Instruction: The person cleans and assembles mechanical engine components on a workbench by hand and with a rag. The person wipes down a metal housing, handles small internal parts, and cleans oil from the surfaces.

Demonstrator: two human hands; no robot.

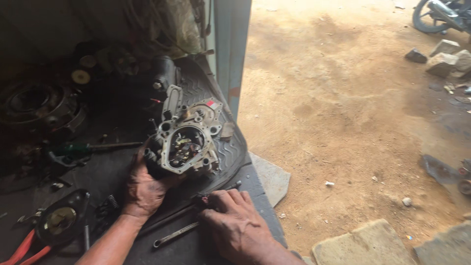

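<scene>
My left hand [143, 189] grips the lower left side of a greasy metal engine casing [189, 140], whose open cavity shows small gears inside. The casing rests on a black rubber mat [230, 152]. My right hand [238, 223] lies palm down on the mat in front of the casing, its fingers curled over the end of a dark tool [221, 191]. A ring spanner [174, 235] lies just left of that hand.
Red-handled pliers [22, 250] and a round black part with a brass centre [61, 221] lie at bottom left. A green-handled screwdriver [93, 147] and engine parts [39, 105] sit behind. Sandy ground [343, 122], flat stones [363, 245] and a motorcycle wheel [431, 17] lie to the right.
</scene>
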